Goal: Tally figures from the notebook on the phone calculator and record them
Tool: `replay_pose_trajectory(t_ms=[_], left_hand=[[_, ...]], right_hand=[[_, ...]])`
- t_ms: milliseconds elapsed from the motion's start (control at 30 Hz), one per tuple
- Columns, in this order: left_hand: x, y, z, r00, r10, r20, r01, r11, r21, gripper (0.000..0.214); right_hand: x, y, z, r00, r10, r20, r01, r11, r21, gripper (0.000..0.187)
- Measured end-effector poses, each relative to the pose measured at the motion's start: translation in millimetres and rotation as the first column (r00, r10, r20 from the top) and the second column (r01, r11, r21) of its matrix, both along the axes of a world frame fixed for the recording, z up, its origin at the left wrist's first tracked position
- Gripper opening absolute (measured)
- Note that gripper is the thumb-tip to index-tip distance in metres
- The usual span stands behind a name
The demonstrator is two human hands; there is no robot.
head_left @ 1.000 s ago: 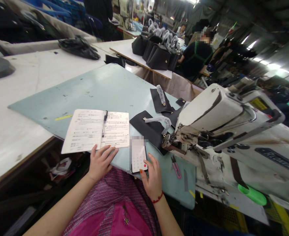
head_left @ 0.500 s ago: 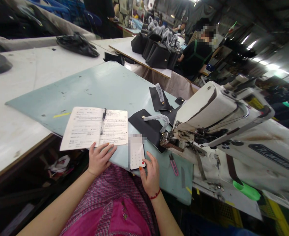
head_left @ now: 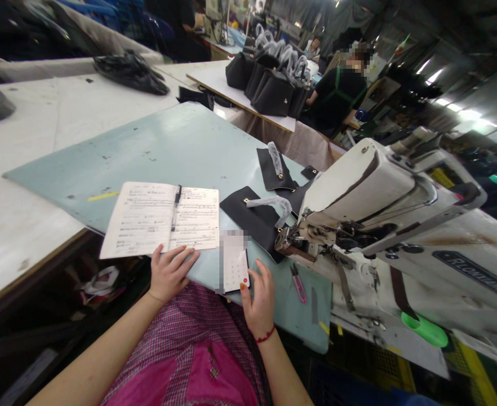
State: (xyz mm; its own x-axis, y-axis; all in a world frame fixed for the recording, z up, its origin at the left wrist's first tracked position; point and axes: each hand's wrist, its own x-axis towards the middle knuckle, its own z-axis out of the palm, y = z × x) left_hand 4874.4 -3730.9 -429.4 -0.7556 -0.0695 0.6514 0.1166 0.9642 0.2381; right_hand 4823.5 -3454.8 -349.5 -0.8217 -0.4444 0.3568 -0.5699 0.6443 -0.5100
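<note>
A pale blue table (head_left: 176, 135) spreads across the middle, with a white sewing machine (head_left: 345, 175) standing to its right. Beyond, on a farther table (head_left: 214, 84), black bags (head_left: 269, 90) with plastic-wrapped handles stand in a cluster. On the near part of the blue table a notebook (head_left: 147, 220) lies open, its pages covered with writing. To its right lies a flat black piece (head_left: 248, 217) with a wrapped handle, partly beside the machine's head. The left hand (head_left: 172, 270) rests at the notebook's near edge, fingers apart, fingertips over the page. The right hand (head_left: 259, 299) is at the right side of a phone (head_left: 234, 262), its thumb and fingers apart along that edge; whether they press the phone I cannot tell. The phone lies face up near the table's near edge, just right of the notebook. Pink-handled snips (head_left: 298, 283) lie farther right. A pen (head_left: 176, 207) rests along the notebook's fold, and a red bracelet (head_left: 265, 335) circles the right wrist.
</note>
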Motion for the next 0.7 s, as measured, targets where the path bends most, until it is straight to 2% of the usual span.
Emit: replay_pose_trajectory(t_ms=[267,367,533,700], left_hand=[[-0.9,-0.4,1.3,1.0,-0.012,-0.015,0.011,0.999,-0.033,0.051],[-1.9,-1.2,2.9,0.999,-0.02,-0.028,0.018,0.998,-0.068,0.052],[-1.8,-0.2,4.3,1.0,-0.006,-0.014,0.006,0.999,-0.039,0.05],[-1.7,-0.1,3.6,0.999,-0.015,-0.029,0.013,0.997,-0.07,0.051]], right_hand=[[1.6,3.0,-1.0,1.0,0.012,-0.019,-0.013,0.999,-0.052,0.025],[1.5,2.7,-1.1,1.0,0.023,-0.017,-0.024,0.999,-0.027,0.025],[0.9,1.4,-1.3,1.0,0.018,-0.021,-0.018,1.0,-0.003,0.026],[0.7,1.4,-1.5,1.0,0.026,-0.013,-0.026,1.0,-0.002,0.028]])
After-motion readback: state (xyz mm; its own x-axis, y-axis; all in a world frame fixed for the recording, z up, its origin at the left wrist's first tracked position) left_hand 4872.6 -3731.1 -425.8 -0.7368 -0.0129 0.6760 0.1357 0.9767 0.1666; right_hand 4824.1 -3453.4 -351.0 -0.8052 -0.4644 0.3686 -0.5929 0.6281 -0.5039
